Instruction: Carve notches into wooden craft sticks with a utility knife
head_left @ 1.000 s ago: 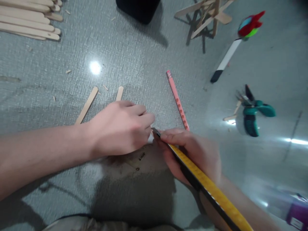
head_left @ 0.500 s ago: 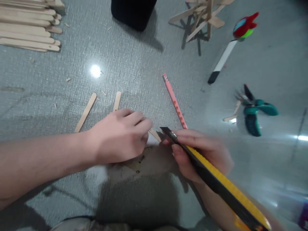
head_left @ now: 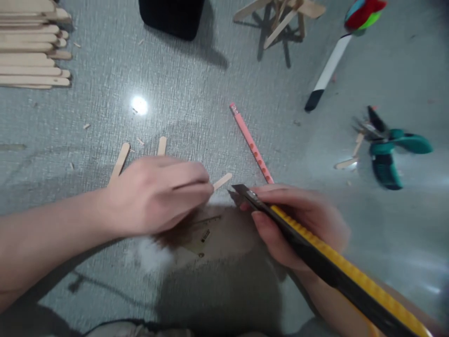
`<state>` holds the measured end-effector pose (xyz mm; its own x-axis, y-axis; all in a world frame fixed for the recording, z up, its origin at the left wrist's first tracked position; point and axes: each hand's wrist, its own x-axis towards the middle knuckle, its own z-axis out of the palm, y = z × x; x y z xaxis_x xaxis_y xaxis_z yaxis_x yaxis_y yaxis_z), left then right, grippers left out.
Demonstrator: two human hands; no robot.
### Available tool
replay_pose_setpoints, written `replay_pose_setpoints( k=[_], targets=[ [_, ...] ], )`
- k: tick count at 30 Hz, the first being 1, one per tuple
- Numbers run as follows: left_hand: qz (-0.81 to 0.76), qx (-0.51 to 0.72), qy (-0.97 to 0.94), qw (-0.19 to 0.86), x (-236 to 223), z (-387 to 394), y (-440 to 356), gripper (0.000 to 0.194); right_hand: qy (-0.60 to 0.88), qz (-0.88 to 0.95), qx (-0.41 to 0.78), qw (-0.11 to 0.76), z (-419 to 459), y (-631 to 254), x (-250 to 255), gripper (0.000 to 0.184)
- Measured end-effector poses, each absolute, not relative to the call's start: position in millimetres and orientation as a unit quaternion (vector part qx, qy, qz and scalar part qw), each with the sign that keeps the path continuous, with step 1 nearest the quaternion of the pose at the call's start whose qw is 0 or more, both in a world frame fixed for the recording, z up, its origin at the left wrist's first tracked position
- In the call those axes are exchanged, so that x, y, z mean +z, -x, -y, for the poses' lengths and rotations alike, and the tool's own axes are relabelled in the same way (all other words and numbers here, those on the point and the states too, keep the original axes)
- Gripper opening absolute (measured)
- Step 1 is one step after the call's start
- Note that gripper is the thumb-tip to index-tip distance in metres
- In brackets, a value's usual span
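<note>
My right hand (head_left: pixel 298 224) is closed around a yellow and black utility knife (head_left: pixel 326 252), its blade out and pointing up and left. My left hand (head_left: pixel 161 194) is closed, its fingertips pinching a wooden craft stick (head_left: pixel 223 180) whose rounded end sticks out toward the blade. Blade and stick are a little apart. Behind my left hand two more craft sticks lie on the table, one leaning left (head_left: pixel 121 161) and one nearly upright in view (head_left: pixel 162 146); the hand hides their lower ends. A pink pencil (head_left: pixel 250 142) lies just beyond my right hand.
A pile of craft sticks (head_left: pixel 31 58) fills the far left corner. At the back stand a black container (head_left: pixel 171 16) and a small craft-stick structure (head_left: pixel 280 21). On the right lie a white pen with a colourful top (head_left: pixel 328 70) and green-handled pliers (head_left: pixel 386 145). Wood chips dot the table.
My left hand has shifted left, and the stick in it has turned, its free end now pointing up and right. The knife stays almost in place. The view has shifted slightly.
</note>
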<state>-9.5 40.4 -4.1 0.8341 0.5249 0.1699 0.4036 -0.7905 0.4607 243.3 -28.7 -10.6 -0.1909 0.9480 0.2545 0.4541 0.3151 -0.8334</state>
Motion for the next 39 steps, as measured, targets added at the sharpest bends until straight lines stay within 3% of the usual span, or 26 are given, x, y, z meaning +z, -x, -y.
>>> replay_pose_setpoints(
  k=[4,11,21,32,39],
  targets=[
    [-0.221,0.144,-0.951,0.162,-9,-53,4,0.027,0.475,0.745,0.288,0.369,23,-243,-6,0.035],
    [-0.211,0.088,-0.959,0.167,-13,-51,3,0.056,0.438,0.786,0.288,0.328,17,-243,2,0.024],
    [-0.217,0.086,-0.957,0.173,-14,-49,-2,0.063,0.442,0.790,0.273,0.326,18,-239,2,0.026],
    [-0.237,0.130,-0.939,0.214,-13,-58,2,0.041,0.500,0.736,0.297,0.346,23,-237,7,0.027],
    [-0.271,0.143,-0.943,0.127,-12,-52,0,0.039,0.473,0.747,0.300,0.359,22,-239,-1,0.028]
  ],
)
